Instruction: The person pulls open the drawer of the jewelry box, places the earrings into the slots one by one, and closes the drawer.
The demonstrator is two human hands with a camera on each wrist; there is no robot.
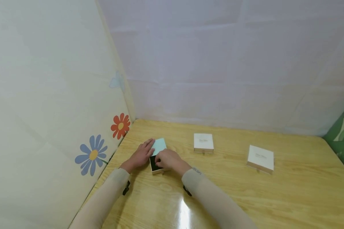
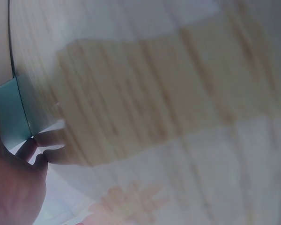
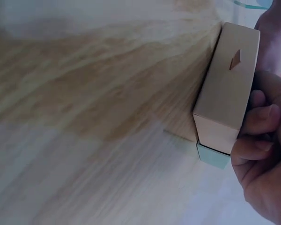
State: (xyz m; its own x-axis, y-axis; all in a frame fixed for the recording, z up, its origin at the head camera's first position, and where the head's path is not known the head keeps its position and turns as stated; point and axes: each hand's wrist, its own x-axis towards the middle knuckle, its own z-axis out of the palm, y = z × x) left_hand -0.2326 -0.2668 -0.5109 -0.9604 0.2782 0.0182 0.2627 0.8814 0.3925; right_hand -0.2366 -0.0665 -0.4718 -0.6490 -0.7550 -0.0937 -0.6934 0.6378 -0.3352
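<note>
A small drawer box stands at the left of the table, with a light-blue sleeve (image 1: pixel 159 144) and a pulled-out cream drawer (image 3: pixel 227 79) that is black inside. My left hand (image 1: pixel 143 154) rests against the sleeve's left side, its fingers fairly straight; in the left wrist view its fingertips lie at the sleeve's corner. Over the open drawer is my right hand (image 1: pixel 168 159), fingers curled and fingertips down at the black inside. In the right wrist view the curled fingers (image 3: pixel 257 122) sit just above the drawer's rim. Nothing shows between them, though the fingertips are partly hidden.
Two closed white boxes with small print stand on the wooden table (image 1: pixel 226 197): one box (image 1: pixel 203 142) near the middle back, another box (image 1: pixel 261 158) farther right. A white wall cloth (image 1: pixel 40 95) with printed flowers borders the left edge; another hangs behind.
</note>
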